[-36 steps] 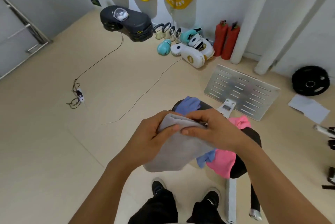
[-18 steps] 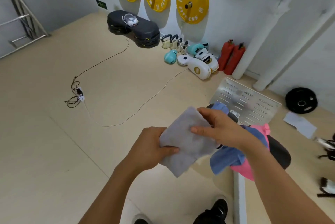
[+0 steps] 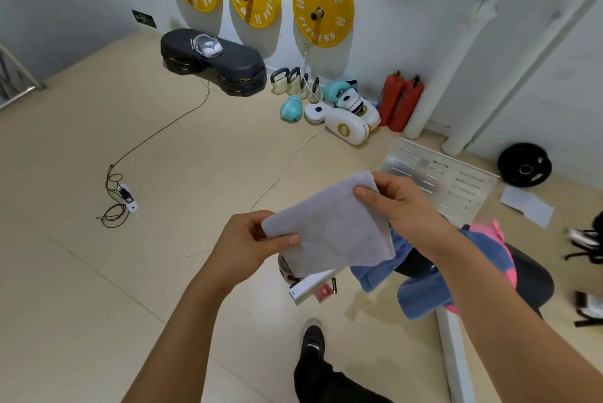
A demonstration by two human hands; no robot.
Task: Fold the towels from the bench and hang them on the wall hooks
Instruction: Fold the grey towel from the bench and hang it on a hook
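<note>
— Where is the grey towel (image 3: pixel 329 223) being held, relative to the fingers?

— It is being stretched between both hands: its near-left corner is being pinched by the left hand (image 3: pixel 248 244), thumb on top, and its far-right corner by the right hand (image 3: pixel 399 207), fingers (image 3: pixel 365 194) curled over the edge. The long axis is being run from the lower left up to the upper right, so each hand is equally placed for the next fold (a judgement only).

— And the other towels?

— A blue towel (image 3: pixel 421 298) and a pink towel (image 3: pixel 504 249) are being left on the tabletop (image 3: pixel 535 278), just below and right of the right-hand fingers.

— Any writing?

— "RADE FITNESS" is being shown on the yellow plates (image 3: pixel 323 8) beyond the fingers; no hooks are being shown.
</note>
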